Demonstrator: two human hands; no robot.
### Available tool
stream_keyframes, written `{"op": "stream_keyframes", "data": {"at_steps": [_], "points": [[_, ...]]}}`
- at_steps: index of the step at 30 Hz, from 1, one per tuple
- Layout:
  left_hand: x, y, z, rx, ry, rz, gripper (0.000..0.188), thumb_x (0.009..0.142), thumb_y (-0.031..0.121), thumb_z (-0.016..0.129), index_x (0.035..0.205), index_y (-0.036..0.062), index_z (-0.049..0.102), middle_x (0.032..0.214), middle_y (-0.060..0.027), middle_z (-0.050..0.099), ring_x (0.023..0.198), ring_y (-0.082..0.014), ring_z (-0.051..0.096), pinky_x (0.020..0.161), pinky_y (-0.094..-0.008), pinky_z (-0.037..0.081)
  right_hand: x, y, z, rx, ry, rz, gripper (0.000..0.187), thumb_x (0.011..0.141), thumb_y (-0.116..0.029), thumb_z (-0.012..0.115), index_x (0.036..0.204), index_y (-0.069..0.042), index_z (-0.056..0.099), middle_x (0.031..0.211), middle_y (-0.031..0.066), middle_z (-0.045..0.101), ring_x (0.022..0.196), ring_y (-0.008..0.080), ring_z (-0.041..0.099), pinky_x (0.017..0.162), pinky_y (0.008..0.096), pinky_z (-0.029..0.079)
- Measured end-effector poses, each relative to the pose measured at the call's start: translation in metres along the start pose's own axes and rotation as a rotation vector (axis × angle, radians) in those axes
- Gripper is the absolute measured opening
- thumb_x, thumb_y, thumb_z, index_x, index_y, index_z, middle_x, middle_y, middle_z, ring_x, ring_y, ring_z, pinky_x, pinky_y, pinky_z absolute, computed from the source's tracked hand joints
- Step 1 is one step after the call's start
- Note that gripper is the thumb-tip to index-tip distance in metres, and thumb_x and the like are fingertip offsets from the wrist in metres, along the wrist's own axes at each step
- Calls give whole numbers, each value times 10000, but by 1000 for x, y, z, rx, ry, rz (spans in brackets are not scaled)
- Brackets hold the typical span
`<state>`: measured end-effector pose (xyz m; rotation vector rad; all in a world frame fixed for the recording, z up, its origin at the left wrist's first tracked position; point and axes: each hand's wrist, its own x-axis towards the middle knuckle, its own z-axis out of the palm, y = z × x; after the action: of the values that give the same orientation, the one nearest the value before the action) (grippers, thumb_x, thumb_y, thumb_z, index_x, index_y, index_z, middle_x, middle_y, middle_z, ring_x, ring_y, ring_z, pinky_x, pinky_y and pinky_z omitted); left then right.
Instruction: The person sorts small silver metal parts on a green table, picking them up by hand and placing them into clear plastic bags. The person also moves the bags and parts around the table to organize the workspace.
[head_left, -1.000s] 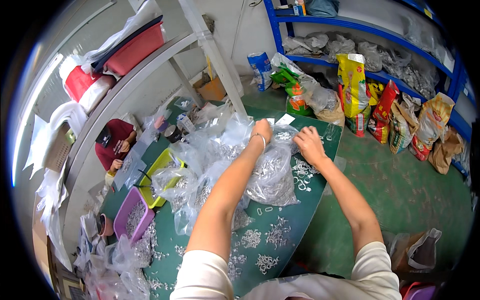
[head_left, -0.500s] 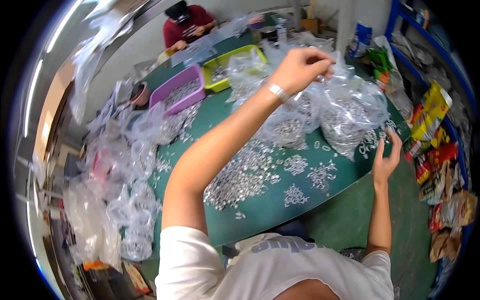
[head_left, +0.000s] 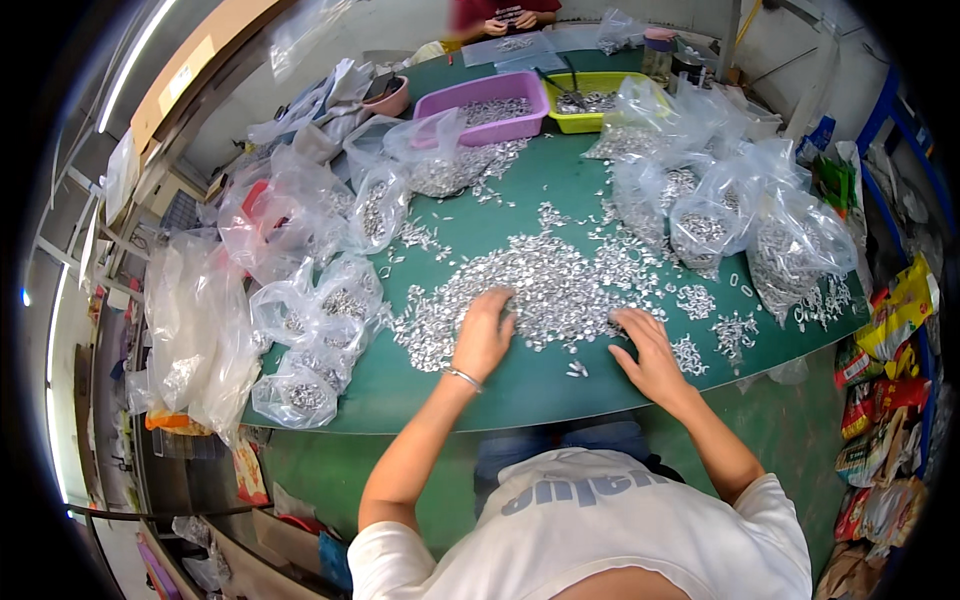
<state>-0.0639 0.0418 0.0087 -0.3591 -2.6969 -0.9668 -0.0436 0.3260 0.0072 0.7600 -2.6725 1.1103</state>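
While seen from the head camera, both hands lie flat on a big heap of small shiny metal bits (head_left: 545,290) in the middle of the green table (head_left: 520,390). Left hand (head_left: 483,335) with fingers spread wide, holding nothing. Right hand (head_left: 648,350) the same, open and pressing down. Looks like sorting just begun, most bits loose. Two trays: purple tray (head_left: 490,100), yellow tray (head_left: 600,95). Many clear bags (head_left: 300,300), too many to count well

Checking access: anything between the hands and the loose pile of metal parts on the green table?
Nothing visible. The left hand and right hand rest palm-down directly on the near edge of the pile of small metal parts; the clear bags sit off to the sides.
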Motion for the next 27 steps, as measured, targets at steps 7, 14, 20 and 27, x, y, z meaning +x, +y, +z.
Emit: {"op": "stream_keyframes", "data": {"at_steps": [7, 14, 20, 27], "points": [[18, -10, 30, 302, -82, 153, 461, 833, 42, 566, 1287, 62, 488, 1386, -115, 439, 1277, -352, 392, 1056, -521, 305, 68, -25, 84, -274, -52, 78, 552, 827, -208, 664, 1291, 7, 457, 1355, 258, 408, 1299, 412, 336, 1036, 527, 282], [-12, -25, 15, 366, -156, 142, 439, 806, 22, 544, 1243, 59, 529, 1401, -92, 414, 1305, -356, 359, 1051, -591, 269, 68, -43, 101, -262, -191, -52, 615, 822, -220, 674, 1308, 58, 419, 1408, 274, 337, 1346, 431, 270, 1087, 551, 227], [-39, -32, -6, 97, -13, 36, 349, 787, -47, 549, 1124, 34, 590, 1258, -123, 519, 1225, -330, 441, 1010, -509, 328, 66, -54, 69, -230, -400, -227, 410, 819, -162, 667, 1190, -24, 561, 1373, 160, 433, 1340, 356, 329, 1072, 493, 295], [-18, -29, -6, 147, 52, -166, 392, 736, 40, 711, 1106, 50, 584, 1059, -117, 540, 1001, -293, 522, 834, -387, 381, 91, -24, 64, 111, -46, -34, 251, 778, -45, 679, 1023, -26, 627, 1093, 116, 594, 1071, 312, 526, 939, 410, 401]]}}
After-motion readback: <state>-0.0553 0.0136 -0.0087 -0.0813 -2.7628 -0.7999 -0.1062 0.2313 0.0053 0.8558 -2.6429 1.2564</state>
